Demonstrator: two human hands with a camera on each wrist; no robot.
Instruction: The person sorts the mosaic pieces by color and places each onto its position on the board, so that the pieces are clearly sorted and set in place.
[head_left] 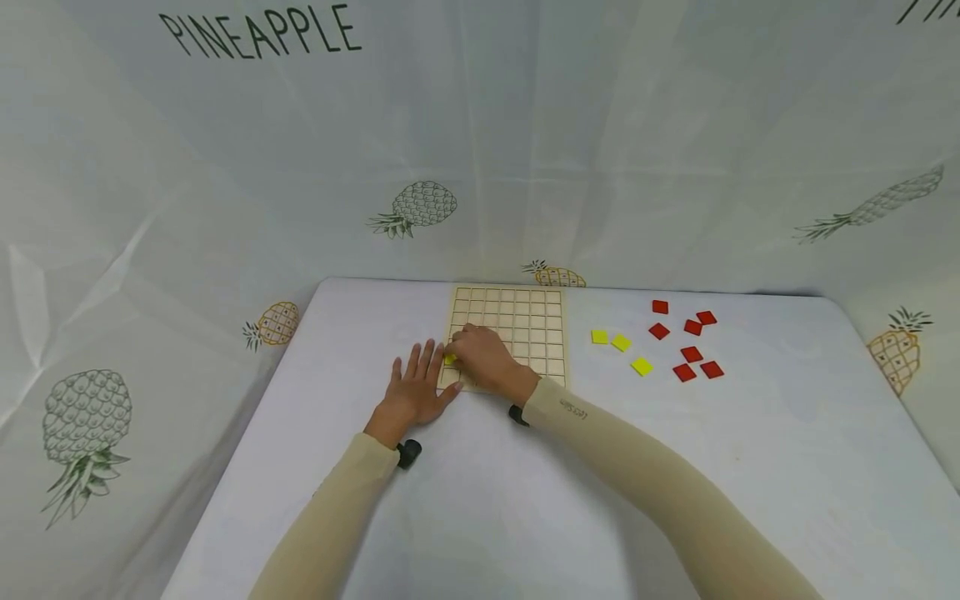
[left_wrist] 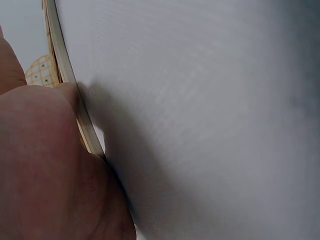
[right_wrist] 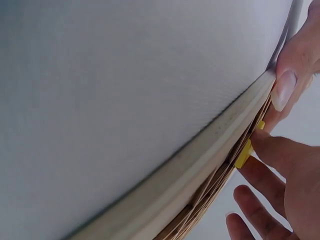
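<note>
Yellow tile (right_wrist: 243, 154) between right fingertips (right_wrist: 265, 145)

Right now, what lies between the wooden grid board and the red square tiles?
Three yellow square tiles lie there, shown in the head view.

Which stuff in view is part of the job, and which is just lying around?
In the job:
- gridded board
- yellow tile, pinched by the right hand
- left hand, at the board's left edge
- loose yellow tiles, probably next

Just around:
- red tiles, not in use now, maybe for later
- pineapple-print cloth, backdrop
</note>
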